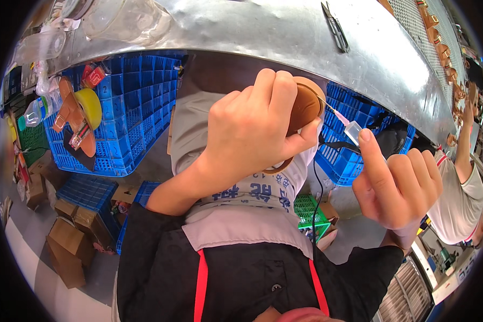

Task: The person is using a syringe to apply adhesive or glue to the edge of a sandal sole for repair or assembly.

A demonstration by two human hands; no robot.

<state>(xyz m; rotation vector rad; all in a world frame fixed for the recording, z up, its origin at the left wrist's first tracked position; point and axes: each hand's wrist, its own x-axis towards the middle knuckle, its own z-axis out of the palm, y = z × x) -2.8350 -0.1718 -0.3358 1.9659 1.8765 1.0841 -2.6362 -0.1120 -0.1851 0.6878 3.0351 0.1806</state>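
Observation:
Above my lap, my left hand [252, 129] is closed around a brown shoe [307, 107], probably a sandal; the fingers cover much of it, so its full shape is hidden. To the right, my right hand [397, 188] grips a small clear dispenser bottle [352, 132] with a pink needle tip [339, 116]. My index finger lies along the bottle, and the other fingers are curled. The thin needle points up and left, its end at the shoe's right edge; whether it touches cannot be made out.
Along the far side runs a metal worktable [252, 32] with small snips [335, 28] and a clear plastic tub [126, 21]. Blue crates [118, 118] stand below; a brown sandal [72, 115] and yellow tape roll [89, 107] are at the left. Another person [456, 193] works at right.

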